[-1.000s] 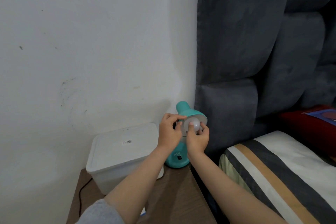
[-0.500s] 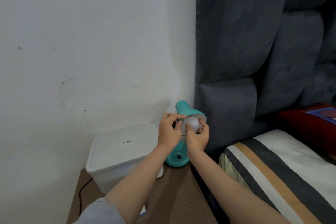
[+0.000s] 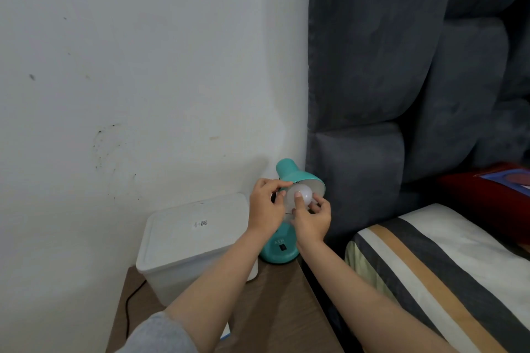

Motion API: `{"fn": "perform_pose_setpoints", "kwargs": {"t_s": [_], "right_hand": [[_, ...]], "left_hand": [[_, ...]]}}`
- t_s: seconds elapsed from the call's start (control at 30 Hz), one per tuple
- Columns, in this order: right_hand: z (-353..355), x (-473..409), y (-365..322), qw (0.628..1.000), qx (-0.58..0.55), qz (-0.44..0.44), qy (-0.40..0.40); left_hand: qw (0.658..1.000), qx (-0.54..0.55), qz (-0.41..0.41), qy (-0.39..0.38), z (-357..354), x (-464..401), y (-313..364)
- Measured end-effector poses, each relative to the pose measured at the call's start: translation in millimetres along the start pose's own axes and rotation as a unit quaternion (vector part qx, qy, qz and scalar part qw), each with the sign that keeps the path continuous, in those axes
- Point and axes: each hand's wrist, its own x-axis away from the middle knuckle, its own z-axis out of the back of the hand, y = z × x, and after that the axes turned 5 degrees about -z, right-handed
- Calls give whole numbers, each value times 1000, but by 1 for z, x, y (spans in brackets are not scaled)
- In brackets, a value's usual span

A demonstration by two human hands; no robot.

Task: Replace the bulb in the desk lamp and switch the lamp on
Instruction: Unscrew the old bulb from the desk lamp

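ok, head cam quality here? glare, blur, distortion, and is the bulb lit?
Head view: soft, even room light, no glare; bulb looks unlit, plain matte white inside the lamp shade. Faint shadow on the wall beside the lamp. Wide-angle bending shows on the headboard edge. Hands sharp enough, left hand and right hand; no clear motion blur.

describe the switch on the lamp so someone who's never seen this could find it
Find the wooden bedside table between the white wall and the grey padded headboard. At its back corner stands a teal desk lamp. The switch is the small black rectangle on the teal base, just under the lettering.
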Motion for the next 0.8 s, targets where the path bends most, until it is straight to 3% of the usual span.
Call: {"fn": "perform_pose_setpoints", "kwargs": {"t_s": [0.23,0.47,0.8], "right_hand": [[3,-2,-8,999,18,27,-1],[-2,1,-11,998,-41,-45,18],[5,-4,-14,1000,16,18,-11]], "left_hand": [[1000,7,10,2,-1,0,3],[1000,10,17,4,0,1,4],[999,18,29,8,-2,0,4]]}}
